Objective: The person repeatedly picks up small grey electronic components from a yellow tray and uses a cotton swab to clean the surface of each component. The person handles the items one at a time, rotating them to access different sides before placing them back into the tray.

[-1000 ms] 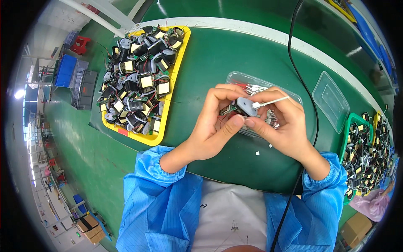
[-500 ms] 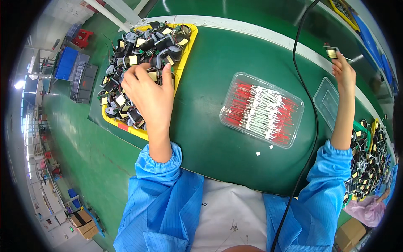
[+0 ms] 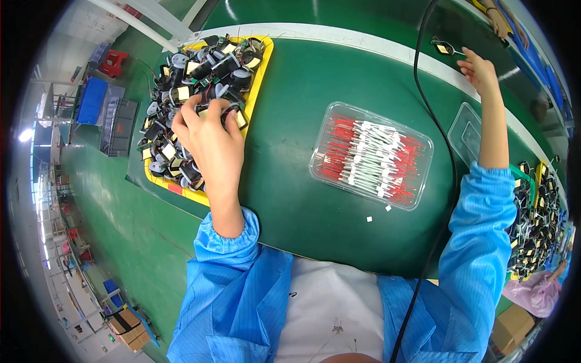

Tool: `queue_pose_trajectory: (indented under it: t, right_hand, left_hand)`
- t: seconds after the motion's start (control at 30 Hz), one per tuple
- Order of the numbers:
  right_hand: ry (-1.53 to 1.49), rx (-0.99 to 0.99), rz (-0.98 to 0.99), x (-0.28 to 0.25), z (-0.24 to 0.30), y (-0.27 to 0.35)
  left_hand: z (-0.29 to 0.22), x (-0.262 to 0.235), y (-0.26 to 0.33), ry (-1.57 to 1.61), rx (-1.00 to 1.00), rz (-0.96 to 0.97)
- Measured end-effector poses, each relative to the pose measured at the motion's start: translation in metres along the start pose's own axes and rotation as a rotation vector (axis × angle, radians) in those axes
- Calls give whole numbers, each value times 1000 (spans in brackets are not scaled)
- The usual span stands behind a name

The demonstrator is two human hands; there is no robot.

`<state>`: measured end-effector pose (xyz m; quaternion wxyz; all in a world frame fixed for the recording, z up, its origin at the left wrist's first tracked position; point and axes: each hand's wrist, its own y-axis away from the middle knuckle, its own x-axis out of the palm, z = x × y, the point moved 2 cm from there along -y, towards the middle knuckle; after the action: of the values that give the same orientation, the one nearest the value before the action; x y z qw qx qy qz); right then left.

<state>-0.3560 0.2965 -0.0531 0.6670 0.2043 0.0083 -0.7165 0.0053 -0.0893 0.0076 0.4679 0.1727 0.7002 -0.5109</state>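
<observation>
On the left, my left hand [image 3: 212,139] reaches into a yellow tray [image 3: 259,78] heaped with black electronic parts [image 3: 203,68] that carry pale yellow labels, grey discs and thin wires. Its fingers and thumb curl round one of these parts; the hand hides most of it. At the far right my right hand [image 3: 480,72] is stretched out, fingers apart and holding nothing. Just beyond its fingertips, a single black part with a yellow label [image 3: 445,48] lies on a dark green strip behind the white rail.
A clear plastic box [image 3: 315,163] of red-and-white wire leads stands mid-table, with small white squares [image 3: 370,219] nearby. A black cable [image 3: 419,85] crosses the table. A clear lid [image 3: 463,130] and another heap of parts [image 3: 532,230] are right. Another person's hand [image 3: 499,25] shows top right.
My right hand has let go of the black part and drawn slightly back from it. The left hand has sunk a little among the parts in the tray, its fingers curling more.
</observation>
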Motion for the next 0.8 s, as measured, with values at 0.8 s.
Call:
queue_pose_trajectory:
  t: [0.8]
  right_hand:
    - [947, -1173, 423, 89, 26, 303]
  left_hand:
    - [-67, -6, 24, 1610, -45, 245]
